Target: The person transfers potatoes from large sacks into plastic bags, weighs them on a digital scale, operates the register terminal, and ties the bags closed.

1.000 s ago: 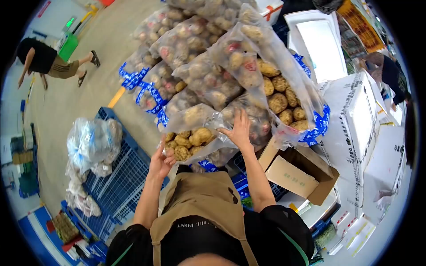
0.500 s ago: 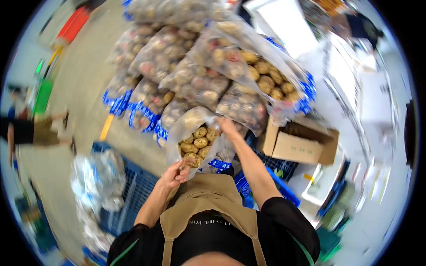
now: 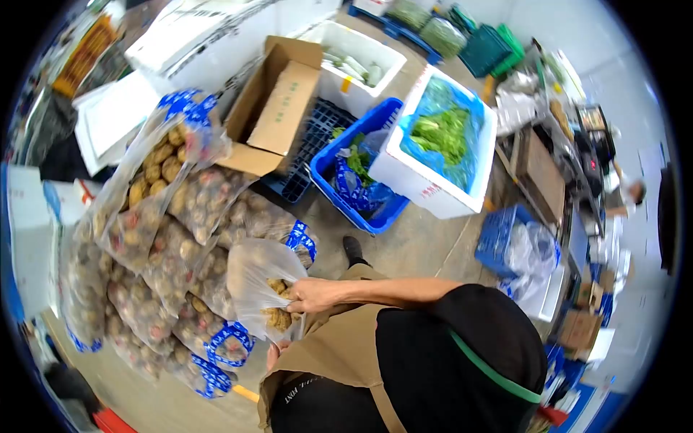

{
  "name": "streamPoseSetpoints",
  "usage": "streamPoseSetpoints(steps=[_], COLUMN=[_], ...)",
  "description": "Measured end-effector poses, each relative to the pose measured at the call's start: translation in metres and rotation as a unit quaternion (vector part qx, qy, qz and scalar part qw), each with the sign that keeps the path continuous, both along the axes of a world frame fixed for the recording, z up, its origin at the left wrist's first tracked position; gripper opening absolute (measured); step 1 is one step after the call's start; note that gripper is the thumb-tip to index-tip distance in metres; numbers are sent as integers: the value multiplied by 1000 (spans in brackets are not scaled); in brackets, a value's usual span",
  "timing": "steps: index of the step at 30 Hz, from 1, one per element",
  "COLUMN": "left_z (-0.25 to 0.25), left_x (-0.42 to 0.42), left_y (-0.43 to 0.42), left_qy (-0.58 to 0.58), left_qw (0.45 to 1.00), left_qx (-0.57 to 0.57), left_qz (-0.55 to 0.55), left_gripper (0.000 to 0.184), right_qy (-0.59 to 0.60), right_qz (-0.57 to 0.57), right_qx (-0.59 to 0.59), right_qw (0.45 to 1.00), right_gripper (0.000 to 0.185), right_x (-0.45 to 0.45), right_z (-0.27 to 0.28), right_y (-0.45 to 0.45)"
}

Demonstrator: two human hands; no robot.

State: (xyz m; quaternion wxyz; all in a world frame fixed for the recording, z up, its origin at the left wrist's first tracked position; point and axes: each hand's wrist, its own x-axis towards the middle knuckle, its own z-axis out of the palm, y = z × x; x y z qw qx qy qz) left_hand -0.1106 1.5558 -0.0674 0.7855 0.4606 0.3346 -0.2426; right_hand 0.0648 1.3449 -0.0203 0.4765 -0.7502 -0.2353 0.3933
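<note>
A clear plastic bag of potatoes (image 3: 261,278) is in front of me, its mouth turned toward my apron. My right hand (image 3: 317,294) is closed on the rim of this bag, with a few potatoes (image 3: 277,317) showing beside the fingers. Only a small part of my left hand (image 3: 274,353) shows at the bag's lower edge, its fingers closed there against the plastic; the apron hides the rest. More filled potato bags (image 3: 170,263) with blue printed bands are piled just beyond.
An open cardboard box (image 3: 278,108) stands behind the pile. Beside it are a white foam box of pale vegetables (image 3: 382,54), a blue crate (image 3: 393,213) and a foam box of leafy greens (image 3: 393,169). A blue bin (image 3: 494,242) is farther right; a person (image 3: 632,195) stands beyond.
My view has swung to the right, so the potato pile now appears at the left. My right hand stays at the bag's rim; my left is now mostly hidden.
</note>
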Motion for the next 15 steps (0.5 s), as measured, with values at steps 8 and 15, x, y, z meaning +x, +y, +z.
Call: streamPoseSetpoints(steps=[8,15], left_z=[61,75], left_x=[30,93], left_y=[-36,-182], left_qy=[-26,-37], left_qw=[992,949], left_qx=[56,-9], left_qz=[-106,-313], left_gripper=[55,58], right_qy=[121,227], right_qz=[-255,-504], right_qx=[-58,-17], right_qw=[958,833], right_gripper=[53,52], right_x=[-61,-173], right_z=[52,25], right_y=[-159,-281])
